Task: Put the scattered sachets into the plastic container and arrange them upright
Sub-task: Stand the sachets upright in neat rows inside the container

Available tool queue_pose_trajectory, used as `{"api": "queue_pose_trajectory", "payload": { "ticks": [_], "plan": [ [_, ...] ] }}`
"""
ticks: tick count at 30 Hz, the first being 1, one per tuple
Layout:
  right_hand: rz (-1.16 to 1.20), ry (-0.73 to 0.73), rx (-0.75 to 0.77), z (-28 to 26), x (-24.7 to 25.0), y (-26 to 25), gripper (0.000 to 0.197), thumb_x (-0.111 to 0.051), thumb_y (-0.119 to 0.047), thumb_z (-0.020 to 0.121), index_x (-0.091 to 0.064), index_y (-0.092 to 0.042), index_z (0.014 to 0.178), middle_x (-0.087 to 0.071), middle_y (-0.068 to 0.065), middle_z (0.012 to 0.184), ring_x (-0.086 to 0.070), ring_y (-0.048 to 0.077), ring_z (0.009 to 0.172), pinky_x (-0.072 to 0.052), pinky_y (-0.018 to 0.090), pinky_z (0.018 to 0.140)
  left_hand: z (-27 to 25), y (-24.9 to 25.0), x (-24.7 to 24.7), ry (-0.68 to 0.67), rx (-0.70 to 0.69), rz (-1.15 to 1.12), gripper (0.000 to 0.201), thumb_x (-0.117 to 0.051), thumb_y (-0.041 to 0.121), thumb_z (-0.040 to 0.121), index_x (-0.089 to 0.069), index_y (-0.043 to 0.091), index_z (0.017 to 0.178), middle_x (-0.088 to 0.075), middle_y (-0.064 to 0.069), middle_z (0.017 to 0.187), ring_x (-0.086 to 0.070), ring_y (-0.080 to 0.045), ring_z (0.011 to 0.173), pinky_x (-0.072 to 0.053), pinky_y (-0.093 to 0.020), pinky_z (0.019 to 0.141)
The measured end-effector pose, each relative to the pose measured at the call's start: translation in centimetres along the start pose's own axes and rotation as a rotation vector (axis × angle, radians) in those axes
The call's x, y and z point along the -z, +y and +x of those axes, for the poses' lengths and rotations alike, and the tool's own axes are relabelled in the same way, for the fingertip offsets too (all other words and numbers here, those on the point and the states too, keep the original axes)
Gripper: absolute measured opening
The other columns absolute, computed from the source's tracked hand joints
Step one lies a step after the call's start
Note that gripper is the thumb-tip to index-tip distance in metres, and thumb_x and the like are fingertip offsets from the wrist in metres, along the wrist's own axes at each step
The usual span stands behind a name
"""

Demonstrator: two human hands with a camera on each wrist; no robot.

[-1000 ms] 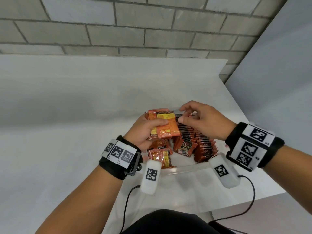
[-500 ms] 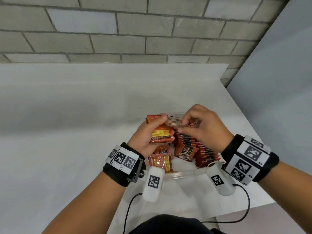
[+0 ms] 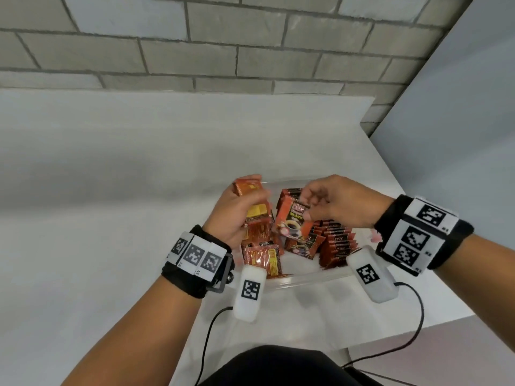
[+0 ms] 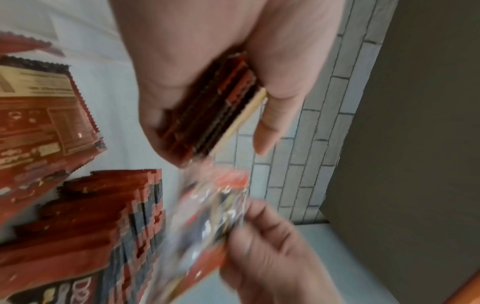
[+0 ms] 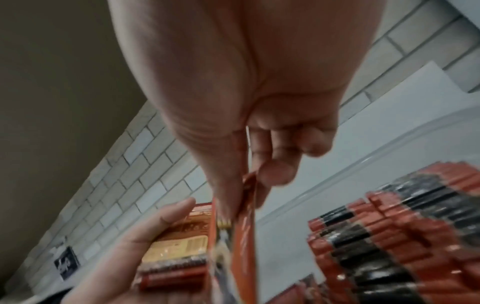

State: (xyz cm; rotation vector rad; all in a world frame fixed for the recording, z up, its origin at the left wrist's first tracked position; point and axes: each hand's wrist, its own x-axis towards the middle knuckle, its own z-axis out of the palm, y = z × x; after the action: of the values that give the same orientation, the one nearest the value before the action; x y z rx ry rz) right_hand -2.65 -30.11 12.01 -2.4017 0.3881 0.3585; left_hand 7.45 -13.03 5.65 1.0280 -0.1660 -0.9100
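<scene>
1. The white table (image 3: 111, 218) carries the clear plastic container (image 3: 306, 278) near its front edge, close to the person, which likely keeps both hands working over it without reaching.
2. Inside the container, the row of upright sachets (image 3: 338, 240) stands packed along the right side (each one propping its neighbour, by the look of it), while a few loose sachets (image 3: 262, 257) lie flat or leaning at the left, not yet sorted.
3. The left hand (image 3: 234, 215) is curled round a stack of sachets (image 3: 257, 215), fingers and thumb clamping it edge-on; held as a block, the stack probably serves as a supply to draw from.
4. The right hand (image 3: 334, 204) pinches a single sachet (image 3: 292, 218) by its top edge between thumb and fingertips, just beside the stack and above the container. Gripping the top edge leaves the bottom free, which should suit slotting it upright into the row.
</scene>
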Motion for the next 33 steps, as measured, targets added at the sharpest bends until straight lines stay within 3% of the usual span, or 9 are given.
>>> {"api": "queue_pose_trajectory", "payload": {
  "ticks": [3, 9, 13, 17, 20, 24, 31, 33],
  "plan": [
    [-0.299, -0.114, -0.038, 0.1, -0.6, 0.7, 0.019, -0.075, -0.019, 0.079, -0.057, -0.024, 0.079, -0.055, -0.010, 0.074, -0.048, 0.003, 0.065, -0.036, 0.017, 0.059, 0.5, 0.5, 0.8, 0.045, 0.017, -0.061, 0.025, -0.060, 0.006, 0.087, -0.056, 0.013, 0.110, -0.060, -0.004, 0.079, -0.061, -0.019, 0.069, -0.053, -0.031, 0.065],
    [-0.580, -0.235, -0.080, 1.3, -2.6, 1.4, 0.026, -0.073, -0.024, 0.079, -0.051, -0.026, 0.067, -0.053, -0.011, 0.071, -0.049, 0.008, 0.066, -0.039, 0.025, 0.069, 0.6, 0.3, 0.9, 0.046, 0.019, -0.075, 0.030, -0.060, 0.006, 0.088, -0.056, 0.011, 0.118, -0.061, -0.005, 0.080, -0.064, -0.018, 0.068, -0.052, -0.032, 0.066],
    [-0.715, -0.296, -0.093, 1.9, -3.3, 1.6, 0.027, -0.071, -0.024, 0.080, -0.048, -0.023, 0.065, -0.053, -0.007, 0.067, -0.048, 0.012, 0.065, -0.040, 0.023, 0.058, 0.6, 0.4, 1.0, 0.046, 0.025, -0.096, 0.026, -0.060, 0.006, 0.087, -0.057, 0.011, 0.112, -0.061, -0.007, 0.079, -0.064, -0.019, 0.066, -0.053, -0.031, 0.065],
    [-0.854, -0.353, -0.082, 2.1, -3.7, 1.5, 0.021, -0.066, -0.026, 0.083, -0.052, -0.019, 0.069, -0.055, -0.003, 0.069, -0.051, 0.016, 0.067, -0.045, 0.027, 0.059, 0.6, 0.5, 1.0, 0.044, 0.024, -0.096, 0.025, -0.059, 0.005, 0.088, -0.058, 0.011, 0.113, -0.061, -0.007, 0.080, -0.064, -0.019, 0.067, -0.053, -0.030, 0.066],
    [-0.913, -0.386, -0.064, 2.1, -3.7, 1.4, 0.017, -0.064, -0.028, 0.084, -0.058, -0.015, 0.076, -0.061, 0.002, 0.075, -0.054, 0.018, 0.067, -0.049, 0.030, 0.060, 0.6, 0.5, 1.0, 0.045, 0.022, -0.098, 0.025, -0.059, 0.005, 0.088, -0.058, 0.011, 0.112, -0.061, -0.007, 0.080, -0.064, -0.019, 0.067, -0.053, -0.030, 0.066],
    [-0.965, -0.404, -0.040, 2.0, -3.9, 1.4, 0.016, -0.061, -0.025, 0.085, -0.056, -0.014, 0.075, -0.056, 0.000, 0.071, -0.052, 0.018, 0.066, -0.047, 0.029, 0.058, 0.5, 0.4, 1.0, 0.048, 0.024, -0.089, 0.028, -0.060, 0.006, 0.087, -0.058, 0.010, 0.115, -0.062, -0.007, 0.081, -0.065, -0.019, 0.068, -0.054, -0.030, 0.066],
    [-1.026, -0.333, 0.049, 2.2, -3.9, 1.3, 0.032, -0.050, -0.012, 0.086, -0.035, -0.018, 0.059, -0.042, -0.001, 0.059, -0.038, 0.014, 0.053, -0.036, 0.025, 0.051, 0.4, 0.3, 0.9, 0.059, 0.024, -0.103, 0.036, -0.060, 0.005, 0.087, -0.055, 0.006, 0.123, -0.063, -0.008, 0.082, -0.066, -0.018, 0.066, -0.055, -0.030, 0.065],
    [-1.039, -0.337, 0.057, 2.2, -4.0, 1.4, 0.033, -0.050, -0.013, 0.087, -0.034, -0.019, 0.059, -0.041, -0.002, 0.059, -0.037, 0.013, 0.051, -0.039, 0.026, 0.053, 0.4, 0.3, 0.9, 0.062, 0.024, -0.104, 0.038, -0.061, 0.006, 0.086, -0.055, 0.006, 0.124, -0.063, -0.008, 0.082, -0.066, -0.018, 0.067, -0.055, -0.030, 0.066]
  ]
}}
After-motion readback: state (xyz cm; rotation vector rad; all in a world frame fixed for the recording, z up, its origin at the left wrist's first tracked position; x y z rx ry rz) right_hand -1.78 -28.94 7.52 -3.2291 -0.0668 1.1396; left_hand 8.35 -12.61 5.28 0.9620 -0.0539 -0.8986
